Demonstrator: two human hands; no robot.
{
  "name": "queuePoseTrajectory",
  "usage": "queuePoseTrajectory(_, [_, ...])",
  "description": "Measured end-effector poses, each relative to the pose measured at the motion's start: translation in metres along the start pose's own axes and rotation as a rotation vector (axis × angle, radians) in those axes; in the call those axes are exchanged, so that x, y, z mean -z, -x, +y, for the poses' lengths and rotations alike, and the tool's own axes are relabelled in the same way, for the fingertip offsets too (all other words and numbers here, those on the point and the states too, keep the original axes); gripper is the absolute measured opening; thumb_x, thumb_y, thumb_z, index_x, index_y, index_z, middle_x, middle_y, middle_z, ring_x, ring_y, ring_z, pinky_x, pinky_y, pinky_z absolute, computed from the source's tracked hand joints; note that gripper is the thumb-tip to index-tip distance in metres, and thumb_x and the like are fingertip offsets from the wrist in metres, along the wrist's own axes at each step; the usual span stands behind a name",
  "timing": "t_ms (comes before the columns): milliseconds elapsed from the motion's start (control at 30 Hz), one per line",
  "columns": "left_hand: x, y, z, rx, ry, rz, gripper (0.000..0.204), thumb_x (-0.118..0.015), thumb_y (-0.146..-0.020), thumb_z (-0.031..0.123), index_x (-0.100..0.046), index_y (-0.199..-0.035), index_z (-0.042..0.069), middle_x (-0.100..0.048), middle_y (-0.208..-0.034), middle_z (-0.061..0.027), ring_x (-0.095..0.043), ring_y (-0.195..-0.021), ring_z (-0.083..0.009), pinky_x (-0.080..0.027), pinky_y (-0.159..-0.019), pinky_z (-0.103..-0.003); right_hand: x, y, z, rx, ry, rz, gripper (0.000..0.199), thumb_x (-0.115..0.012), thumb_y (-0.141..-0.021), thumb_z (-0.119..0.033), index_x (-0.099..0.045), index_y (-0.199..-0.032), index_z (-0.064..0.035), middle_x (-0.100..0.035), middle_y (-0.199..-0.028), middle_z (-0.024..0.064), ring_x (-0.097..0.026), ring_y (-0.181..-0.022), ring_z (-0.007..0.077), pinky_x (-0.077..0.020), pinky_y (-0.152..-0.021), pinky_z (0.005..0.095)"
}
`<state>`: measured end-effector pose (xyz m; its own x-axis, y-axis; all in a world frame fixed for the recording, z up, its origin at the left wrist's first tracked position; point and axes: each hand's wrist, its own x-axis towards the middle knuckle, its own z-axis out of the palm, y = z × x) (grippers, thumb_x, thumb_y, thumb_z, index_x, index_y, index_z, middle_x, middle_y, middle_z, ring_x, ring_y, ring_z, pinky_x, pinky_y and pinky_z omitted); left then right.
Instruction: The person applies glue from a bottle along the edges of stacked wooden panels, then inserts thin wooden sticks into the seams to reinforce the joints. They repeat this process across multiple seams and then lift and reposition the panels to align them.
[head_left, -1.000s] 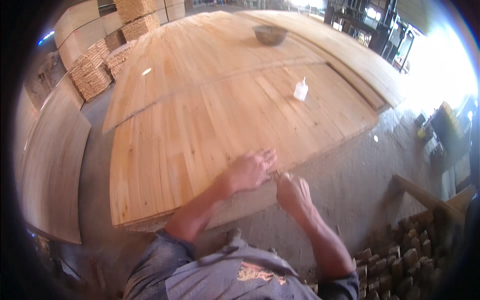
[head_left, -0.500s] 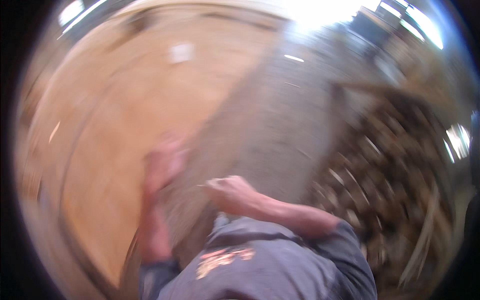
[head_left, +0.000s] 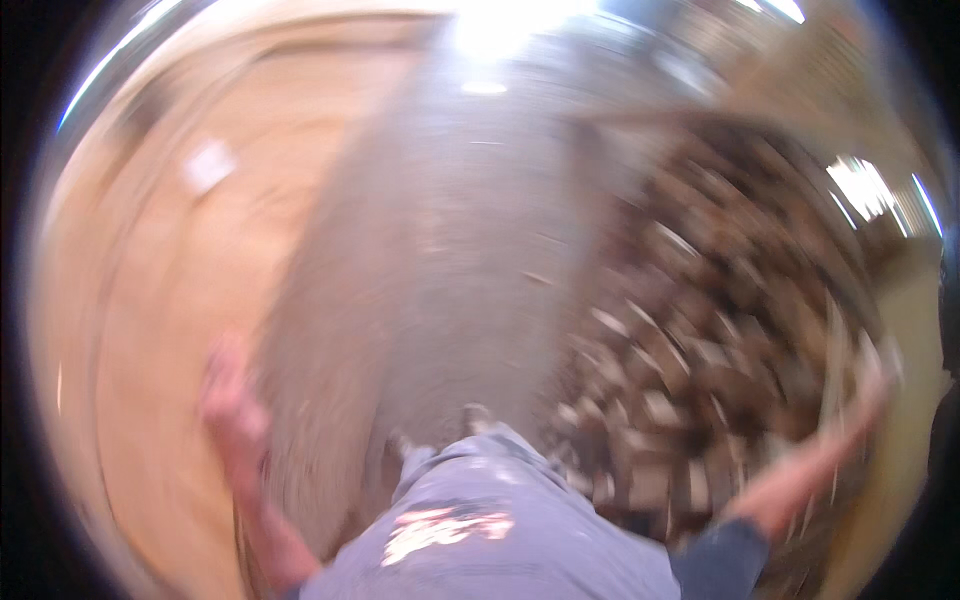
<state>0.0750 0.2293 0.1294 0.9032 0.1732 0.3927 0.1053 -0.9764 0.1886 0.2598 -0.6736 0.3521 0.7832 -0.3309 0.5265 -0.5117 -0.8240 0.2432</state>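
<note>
Your left hand (head_left: 228,395) lies at the edge of the big wooden panel (head_left: 150,300), where the wood meets the grey concrete floor (head_left: 450,260). Your right hand (head_left: 865,395) is stretched far out over the heap of small wood blocks (head_left: 720,340). The picture is strongly blurred, so you cannot tell how open either hand is or if it holds something. Between panel and heap the floor strip gives free room.
</note>
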Motion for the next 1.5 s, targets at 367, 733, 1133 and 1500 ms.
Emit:
queuePoseTrajectory(367, [-0.083, -0.013, 0.099, 0.507, -0.347, 0.691, 0.036, -0.067, -0.11, 0.028, -0.073, -0.137, 0.005, -0.074, -0.144, -0.0095, -0.063, -0.141, -0.0297, -0.033, -0.119, -0.05, 0.168, 0.184, -0.653, 1.622, -1.346, 0.074, 0.035, -0.067, -0.112, -0.018, -0.072, -0.143, -0.0026, -0.072, -0.145, 0.0184, -0.069, -0.134, 0.0362, -0.0542, -0.116, 0.0454])
queuePoseTrajectory(733, [-0.115, -0.022, 0.062, 0.516, -0.46, 0.775, 0.031, -0.077, -0.1, 0.03, -0.067, -0.127, 0.017, -0.076, -0.13, -0.0005, -0.069, -0.121, -0.0224, -0.033, -0.106, -0.047, 0.309, 0.43, -0.867, 2.305, -1.762, 0.291, 0.034, -0.08, -0.1, -0.035, -0.066, -0.114, -0.0079, -0.068, -0.103, 0.0103, -0.064, -0.097, 0.0341, -0.0469, -0.086, 0.0481])
queuePoseTrajectory(1133, [-0.112, -0.045, 0.065, 0.555, -0.522, 0.939, 0.017, -0.074, -0.097, 0.029, -0.067, -0.108, 0.017, -0.075, -0.116, -0.003, -0.072, -0.105, -0.0245, -0.047, -0.098, -0.047, 0.332, 0.411, -0.885, 2.73, -1.442, 0.115, 0.038, -0.08, -0.099, -0.032, -0.067, -0.122, -0.0043, -0.07, -0.108, 0.0135, -0.067, -0.102, 0.0366, -0.0506, -0.093, 0.0511])
queuePoseTrajectory(1500, [-0.147, -0.075, 0.068, 0.703, -0.759, 1.103, 0.006, -0.061, -0.106, 0.017, -0.059, -0.102, 0.014, -0.074, -0.109, -0.005, -0.069, -0.109, -0.0298, -0.044, -0.111, -0.06, 0.458, 0.18, -1.395, 1.627, -1.286, 0.49, 0.033, -0.073, -0.1, -0.017, -0.074, -0.13, -0.0032, -0.07, -0.143, 0.0267, -0.065, -0.138, 0.0407, -0.044, -0.12, 0.0652])
